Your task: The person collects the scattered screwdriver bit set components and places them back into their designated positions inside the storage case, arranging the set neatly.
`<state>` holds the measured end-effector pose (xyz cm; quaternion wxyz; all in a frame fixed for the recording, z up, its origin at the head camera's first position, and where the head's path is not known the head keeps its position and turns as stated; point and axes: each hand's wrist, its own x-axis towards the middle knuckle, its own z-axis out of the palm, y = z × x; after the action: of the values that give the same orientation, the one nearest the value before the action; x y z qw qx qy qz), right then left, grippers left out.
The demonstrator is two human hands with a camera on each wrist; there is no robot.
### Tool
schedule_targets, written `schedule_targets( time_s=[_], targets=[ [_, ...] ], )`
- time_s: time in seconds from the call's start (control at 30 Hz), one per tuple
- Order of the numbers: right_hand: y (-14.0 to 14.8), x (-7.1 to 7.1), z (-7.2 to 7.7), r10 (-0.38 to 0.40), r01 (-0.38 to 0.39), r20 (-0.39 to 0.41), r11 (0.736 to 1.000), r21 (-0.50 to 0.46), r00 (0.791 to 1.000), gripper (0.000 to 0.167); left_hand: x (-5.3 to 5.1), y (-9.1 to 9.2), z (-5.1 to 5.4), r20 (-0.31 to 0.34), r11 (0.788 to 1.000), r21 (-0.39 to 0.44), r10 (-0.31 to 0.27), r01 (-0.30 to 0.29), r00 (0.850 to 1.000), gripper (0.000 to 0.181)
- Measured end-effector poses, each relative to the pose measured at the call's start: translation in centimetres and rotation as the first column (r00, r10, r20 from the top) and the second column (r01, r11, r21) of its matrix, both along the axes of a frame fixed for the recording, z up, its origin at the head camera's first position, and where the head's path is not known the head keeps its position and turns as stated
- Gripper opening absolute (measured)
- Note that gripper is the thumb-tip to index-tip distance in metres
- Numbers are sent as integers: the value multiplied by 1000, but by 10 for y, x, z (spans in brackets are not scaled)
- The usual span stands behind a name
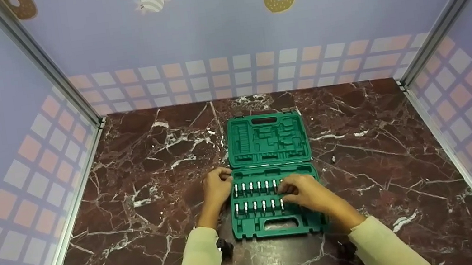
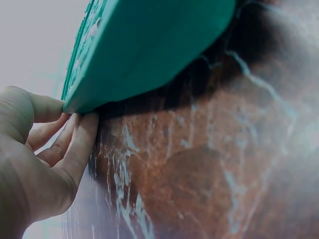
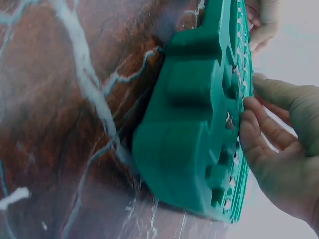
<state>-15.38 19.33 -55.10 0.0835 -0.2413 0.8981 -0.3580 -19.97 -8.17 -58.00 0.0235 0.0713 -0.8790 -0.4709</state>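
An open green tool case (image 1: 248, 226) lies on the marbled tabletop, its lid (image 1: 239, 159) folded back. Two rows of small metal bit sockets (image 1: 255, 206) stand upright in its lower half. At the case's left edge, my left hand (image 1: 217, 188) holds the rim; the left wrist view has thumb and fingers at the green corner (image 2: 84, 97). My right hand (image 1: 310, 192) is over the right end of the upper row, thumb and fingertips pinching a bit socket there, mostly hidden by the fingers. In the right wrist view those fingertips (image 3: 249, 119) meet the case's inner face.
A single small metal piece (image 1: 333, 159) lies on the table right of the case. Patterned panels (image 1: 222, 29) enclose the back and sides. Dark marbled tabletop (image 1: 149, 235) extends around the case.
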Motion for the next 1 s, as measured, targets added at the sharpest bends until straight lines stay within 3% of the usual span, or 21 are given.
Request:
schedule_targets(
  time_s=[0.37,0.63,1.0],
  targets=[
    [29,-1,11,-119,114,-39,986,-123,992,23,1,0,1,10,1000,9,-11,10,1000,11],
    [53,-2,11,-206,204,14,957,-204,978,39,2,0,2,-12,999,28,-23,23,1000,12],
    [90,-11,-1,-326,292,-110,924,-246,939,49,1,0,0,-16,1000,7,-9,9,1000,11]
  ],
)
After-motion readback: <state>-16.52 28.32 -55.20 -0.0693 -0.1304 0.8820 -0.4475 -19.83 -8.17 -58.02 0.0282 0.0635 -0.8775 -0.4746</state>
